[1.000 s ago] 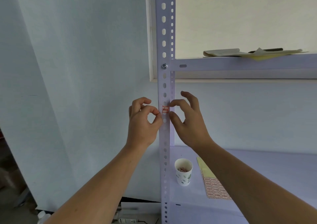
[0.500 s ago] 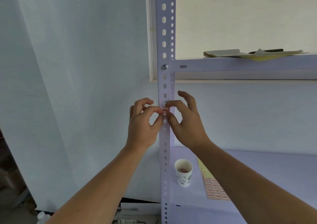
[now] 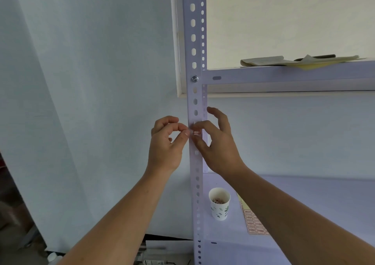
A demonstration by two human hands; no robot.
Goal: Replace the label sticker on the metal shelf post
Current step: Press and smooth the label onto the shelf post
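The pale perforated metal shelf post (image 3: 194,41) runs up the middle of the view. A small red-printed label sticker (image 3: 196,132) sits on its front face at hand height, mostly covered by fingers. My right hand (image 3: 218,145) has its index fingertip on the sticker's top edge and its thumb just below, pinching it, with the other fingers spread. My left hand (image 3: 165,147) is at the post's left edge. Its thumb and index tip are pressed together right beside the sticker, and I see nothing between them.
A paper cup (image 3: 219,203) with small scraps stands on the lower shelf (image 3: 304,193) beside the post. A sheet of red labels (image 3: 253,222) lies right of it. Folded papers (image 3: 284,61) rest on the upper shelf. A white wall is on the left.
My right index finger and thumb have slid left over the sticker, which was plainly visible before. My left fingertips closed in to the post's edge.
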